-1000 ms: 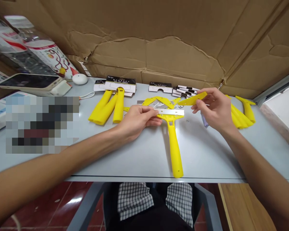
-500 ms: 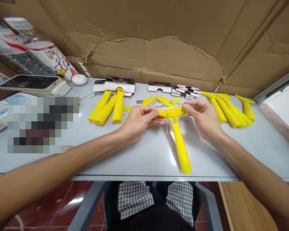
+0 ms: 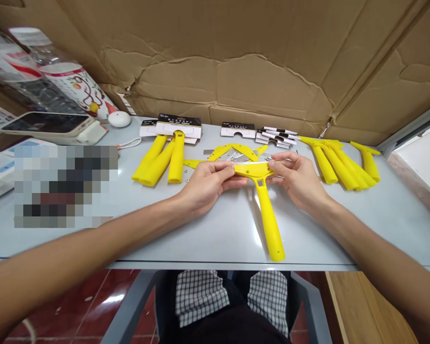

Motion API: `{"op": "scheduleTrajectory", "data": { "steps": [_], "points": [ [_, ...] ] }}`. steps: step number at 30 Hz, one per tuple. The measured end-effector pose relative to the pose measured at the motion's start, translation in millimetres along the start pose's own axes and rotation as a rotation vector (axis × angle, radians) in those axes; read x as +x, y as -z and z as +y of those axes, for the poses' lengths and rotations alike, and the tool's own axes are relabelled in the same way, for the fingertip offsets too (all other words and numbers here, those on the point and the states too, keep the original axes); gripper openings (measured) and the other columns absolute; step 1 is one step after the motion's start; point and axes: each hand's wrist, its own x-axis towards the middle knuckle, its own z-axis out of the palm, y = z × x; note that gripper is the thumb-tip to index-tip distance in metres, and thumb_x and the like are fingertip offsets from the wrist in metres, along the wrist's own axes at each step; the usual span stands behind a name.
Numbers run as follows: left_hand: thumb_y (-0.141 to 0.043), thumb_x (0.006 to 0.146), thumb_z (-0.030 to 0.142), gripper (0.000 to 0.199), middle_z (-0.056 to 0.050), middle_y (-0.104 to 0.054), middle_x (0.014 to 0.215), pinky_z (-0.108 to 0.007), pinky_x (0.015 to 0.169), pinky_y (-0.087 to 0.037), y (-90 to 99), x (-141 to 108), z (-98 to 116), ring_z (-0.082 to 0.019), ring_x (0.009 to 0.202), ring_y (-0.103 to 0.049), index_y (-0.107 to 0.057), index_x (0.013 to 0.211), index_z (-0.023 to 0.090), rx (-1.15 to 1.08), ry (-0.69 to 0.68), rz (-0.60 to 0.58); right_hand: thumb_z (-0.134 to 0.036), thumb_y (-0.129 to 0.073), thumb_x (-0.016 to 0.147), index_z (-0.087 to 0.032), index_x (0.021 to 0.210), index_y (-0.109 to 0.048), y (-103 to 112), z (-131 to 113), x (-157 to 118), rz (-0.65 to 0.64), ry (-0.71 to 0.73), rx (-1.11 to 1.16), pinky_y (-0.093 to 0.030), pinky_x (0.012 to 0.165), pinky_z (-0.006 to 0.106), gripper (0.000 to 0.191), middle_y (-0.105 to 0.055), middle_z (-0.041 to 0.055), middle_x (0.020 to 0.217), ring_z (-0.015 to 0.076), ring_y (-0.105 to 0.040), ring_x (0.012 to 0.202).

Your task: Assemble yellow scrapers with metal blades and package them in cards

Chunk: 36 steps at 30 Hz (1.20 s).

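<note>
Between my two hands is a yellow plastic scraper (image 3: 271,222), its head toward the back and its hollow handle pointing at me. My left hand (image 3: 209,184) pinches the left end of the head. At the right end, my right hand (image 3: 296,179) grips with thumb on top and fingers beneath. A thin pale strip shows along the head's back edge. Behind the hands lie loose yellow head pieces (image 3: 232,149), thin metal strips and small screws, partly hidden by the fingers.
Several yellow handles (image 3: 154,167) with black-and-white cards (image 3: 179,127) lie at left. More yellow scraper parts (image 3: 344,167) lie at right. Other cards (image 3: 237,129) sit at the back before a cardboard wall (image 3: 215,86). Bottles (image 3: 68,76), a phone (image 3: 46,123) and a white case (image 3: 119,119) stand far left.
My right hand has shifted slightly left along the scraper head, its fingers now curled beneath it. The head has levelled a little. My left hand keeps its pinch.
</note>
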Motion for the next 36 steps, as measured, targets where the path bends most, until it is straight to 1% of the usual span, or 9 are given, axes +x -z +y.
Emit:
{"op": "scheduleTrajectory", "data": {
  "steps": [4,10,15,18,20,23,27,33,36],
  "points": [
    [-0.063,0.105,0.008,0.027,-0.016,-0.086,0.113,-0.029,0.098,-0.068,-1.8,-1.9,-0.2,-0.018,0.093,-0.083,-0.085,0.089,0.010,-0.033,0.003,-0.025,-0.036,-0.103,0.063,-0.021,0.089,-0.075,-1.7,0.3,-2.2,0.027,0.034,-0.009,-0.068,0.072,0.038,0.042,-0.075,0.0030,0.085,0.0221,-0.075,0.084],
    [-0.061,0.106,0.013,0.028,-0.017,-0.085,0.117,-0.033,0.098,-0.068,-3.7,-2.5,2.6,-0.020,0.095,-0.083,-0.084,0.091,0.011,-0.047,0.006,-0.033,-0.037,-0.101,0.065,-0.021,0.089,-0.074,-0.6,3.6,-0.9,0.035,0.085,-0.032,-0.069,0.074,0.041,0.039,-0.069,0.0005,0.082,0.0199,-0.073,0.079],
    [-0.065,0.103,0.019,0.025,-0.015,-0.086,0.106,-0.036,0.092,-0.070,-0.8,-0.8,1.8,-0.022,0.090,-0.083,-0.081,0.084,0.013,-0.118,-0.032,-0.046,-0.036,-0.103,0.062,-0.021,0.088,-0.076,-0.8,4.0,-1.3,0.048,0.078,-0.022,-0.070,0.072,0.040,0.040,-0.071,0.0020,0.085,0.0203,-0.074,0.079],
    [-0.074,0.100,0.021,0.018,-0.015,-0.086,0.106,-0.032,0.093,-0.069,0.4,-1.3,-0.9,-0.019,0.089,-0.082,-0.084,0.089,0.012,-0.062,-0.057,-0.070,-0.034,-0.103,0.062,-0.021,0.086,-0.077,-1.9,2.7,-3.2,0.046,0.074,0.004,-0.069,0.069,0.037,0.038,-0.071,0.0016,0.084,0.0190,-0.074,0.077],
    [-0.078,0.096,0.018,0.015,-0.013,-0.084,0.100,-0.031,0.093,-0.068,0.6,-1.9,-2.2,-0.017,0.084,-0.080,-0.083,0.084,0.012,-0.025,-0.061,-0.047,-0.032,-0.104,0.062,-0.021,0.086,-0.076,-2.3,1.3,-4.3,0.039,0.059,0.008,-0.069,0.068,0.035,0.038,-0.072,0.0012,0.084,0.0186,-0.075,0.076],
    [-0.079,0.094,0.016,0.016,-0.009,-0.082,0.092,-0.032,0.094,-0.068,0.8,-2.2,-2.9,-0.016,0.078,-0.078,-0.082,0.078,0.013,0.012,-0.058,-0.007,-0.032,-0.103,0.064,-0.021,0.089,-0.075,-1.7,-1.2,-4.9,-0.002,-0.018,0.000,-0.068,0.065,0.034,0.039,-0.075,0.0026,0.087,0.0191,-0.076,0.076],
    [-0.078,0.094,0.018,0.018,-0.008,-0.080,0.088,-0.031,0.092,-0.067,1.6,-1.9,-2.3,-0.015,0.076,-0.077,-0.081,0.078,0.013,0.047,-0.079,-0.007,-0.039,-0.101,0.070,-0.019,0.088,-0.077,1.6,-3.8,-4.5,-0.116,-0.113,0.006,-0.065,0.057,0.032,0.036,-0.080,0.0084,0.093,0.0190,-0.075,0.072],
    [-0.075,0.100,0.019,0.019,-0.010,-0.082,0.089,-0.029,0.087,-0.067,2.8,-0.5,-1.3,-0.016,0.077,-0.078,-0.082,0.084,0.013,0.067,-0.033,-0.030,-0.040,-0.108,0.060,-0.017,0.084,-0.080,7.4,-5.2,-2.7,-0.136,-0.089,0.026,-0.065,0.061,0.031,0.044,-0.079,0.0066,0.083,0.0164,-0.074,0.064],
    [-0.070,0.105,0.022,0.022,-0.011,-0.081,0.081,-0.030,0.078,-0.067,4.0,-0.6,0.0,-0.017,0.070,-0.077,-0.081,0.089,0.012,0.147,-0.003,-0.059,-0.041,-0.109,0.058,-0.016,0.085,-0.079,8.9,-4.8,-1.4,-0.127,-0.080,0.020,-0.066,0.063,0.029,0.048,-0.080,0.0076,0.084,0.0168,-0.076,0.065]
  ]
}}
